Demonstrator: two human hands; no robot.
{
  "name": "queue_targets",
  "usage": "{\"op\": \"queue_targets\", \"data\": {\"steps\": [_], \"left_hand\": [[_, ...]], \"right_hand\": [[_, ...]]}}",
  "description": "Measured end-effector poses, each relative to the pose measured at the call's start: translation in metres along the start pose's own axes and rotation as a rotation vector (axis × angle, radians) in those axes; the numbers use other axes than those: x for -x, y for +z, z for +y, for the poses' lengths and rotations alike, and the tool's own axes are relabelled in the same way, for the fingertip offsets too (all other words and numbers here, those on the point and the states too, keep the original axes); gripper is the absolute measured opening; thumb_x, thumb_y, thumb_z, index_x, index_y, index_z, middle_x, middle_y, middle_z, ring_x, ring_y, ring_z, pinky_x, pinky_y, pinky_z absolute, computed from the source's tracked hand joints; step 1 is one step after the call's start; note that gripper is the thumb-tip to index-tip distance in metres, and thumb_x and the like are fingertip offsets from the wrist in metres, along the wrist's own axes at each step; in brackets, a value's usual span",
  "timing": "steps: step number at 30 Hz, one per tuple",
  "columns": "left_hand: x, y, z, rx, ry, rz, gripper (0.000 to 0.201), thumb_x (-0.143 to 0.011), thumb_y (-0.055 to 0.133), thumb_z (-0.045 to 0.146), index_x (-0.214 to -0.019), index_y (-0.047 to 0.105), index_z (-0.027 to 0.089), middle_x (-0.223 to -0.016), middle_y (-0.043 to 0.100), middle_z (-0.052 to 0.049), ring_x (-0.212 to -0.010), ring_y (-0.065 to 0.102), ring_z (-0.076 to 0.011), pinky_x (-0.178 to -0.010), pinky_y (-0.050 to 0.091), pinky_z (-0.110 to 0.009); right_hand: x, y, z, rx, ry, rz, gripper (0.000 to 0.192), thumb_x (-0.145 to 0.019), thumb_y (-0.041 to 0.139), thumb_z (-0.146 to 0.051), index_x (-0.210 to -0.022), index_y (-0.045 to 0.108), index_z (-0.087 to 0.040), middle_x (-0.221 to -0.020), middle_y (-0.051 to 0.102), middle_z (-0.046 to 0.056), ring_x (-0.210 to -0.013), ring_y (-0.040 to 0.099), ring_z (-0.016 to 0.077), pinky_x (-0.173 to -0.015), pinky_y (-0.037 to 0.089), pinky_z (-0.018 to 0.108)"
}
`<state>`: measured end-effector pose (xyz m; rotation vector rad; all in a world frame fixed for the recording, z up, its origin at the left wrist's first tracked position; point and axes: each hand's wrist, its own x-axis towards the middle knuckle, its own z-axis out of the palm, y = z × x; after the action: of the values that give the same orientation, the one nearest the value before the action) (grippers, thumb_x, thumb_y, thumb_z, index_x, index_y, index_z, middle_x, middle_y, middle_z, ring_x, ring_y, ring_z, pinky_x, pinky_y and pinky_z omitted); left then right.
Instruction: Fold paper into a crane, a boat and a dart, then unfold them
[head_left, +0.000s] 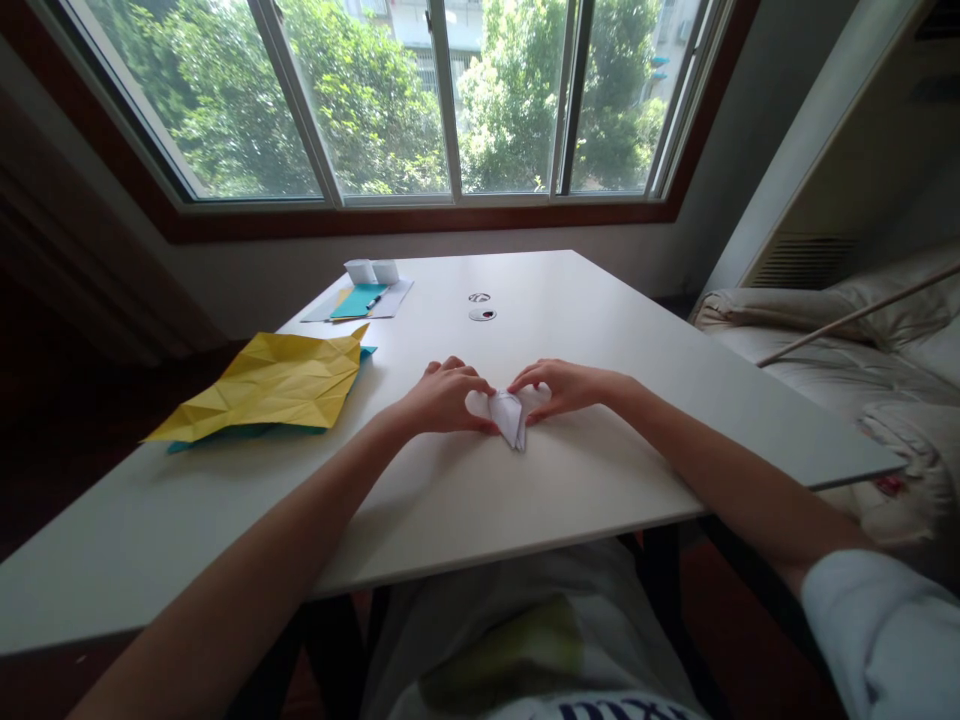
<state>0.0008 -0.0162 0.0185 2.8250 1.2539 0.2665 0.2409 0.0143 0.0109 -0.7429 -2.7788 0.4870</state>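
We see the left hand (446,397) and right hand (559,387) pinching a small folded white paper (508,414) between them, fingers curled down on it, at the middle of the white table (600,460). A creased yellow sheet (274,385) lies well apart to the left.

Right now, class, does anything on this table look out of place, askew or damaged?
The yellow sheet at the table's left edge is heavily creased, lies askew and overhangs the edge, over a teal sheet. Otherwise nothing stands out: left hand and right hand press a small white folded paper.
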Motion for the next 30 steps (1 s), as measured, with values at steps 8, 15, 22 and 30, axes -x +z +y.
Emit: {"op": "queue_targets", "data": {"steps": [8,15,22,30], "left_hand": [[-0.002,0.002,-0.007,0.184,0.238,0.049,0.032,-0.072,0.064,0.044,-0.097,0.069,0.025,-0.101,0.066,-0.005,-0.097,0.055,-0.0216,-0.085,0.039,-0.032],[-0.001,0.003,-0.005,0.313,0.217,0.124,0.026,-0.082,0.052,0.035,-0.098,0.068,0.022,-0.097,0.069,-0.006,-0.085,0.063,-0.0184,-0.078,0.045,-0.028],[-0.004,0.005,-0.003,0.361,0.079,0.312,0.028,-0.086,0.044,0.033,-0.086,0.068,0.018,-0.077,0.068,-0.003,-0.066,0.057,-0.0131,-0.064,0.042,-0.023],[-0.012,0.010,0.005,0.819,-0.110,0.398,0.032,-0.081,0.051,0.042,-0.081,0.065,0.014,-0.068,0.064,-0.003,-0.065,0.058,-0.0146,-0.061,0.045,-0.025]], "right_hand": [[-0.002,0.005,0.001,0.043,-0.068,0.108,0.043,-0.073,0.062,-0.047,-0.109,0.063,-0.023,-0.107,0.063,0.008,-0.099,0.055,0.0216,-0.085,0.042,0.033],[-0.003,0.007,0.006,0.005,-0.098,0.145,0.041,-0.078,0.059,-0.041,-0.115,0.059,-0.023,-0.110,0.061,0.009,-0.101,0.055,0.0211,-0.087,0.042,0.035],[-0.007,0.012,0.001,-0.092,-0.005,0.228,0.045,-0.069,0.068,-0.041,-0.108,0.060,-0.020,-0.099,0.064,0.007,-0.086,0.058,0.0179,-0.076,0.045,0.031],[-0.016,0.015,-0.010,-0.385,0.162,0.460,0.026,-0.077,0.058,-0.037,-0.079,0.065,-0.013,-0.073,0.065,0.004,-0.067,0.058,0.0145,-0.065,0.044,0.028]]}}
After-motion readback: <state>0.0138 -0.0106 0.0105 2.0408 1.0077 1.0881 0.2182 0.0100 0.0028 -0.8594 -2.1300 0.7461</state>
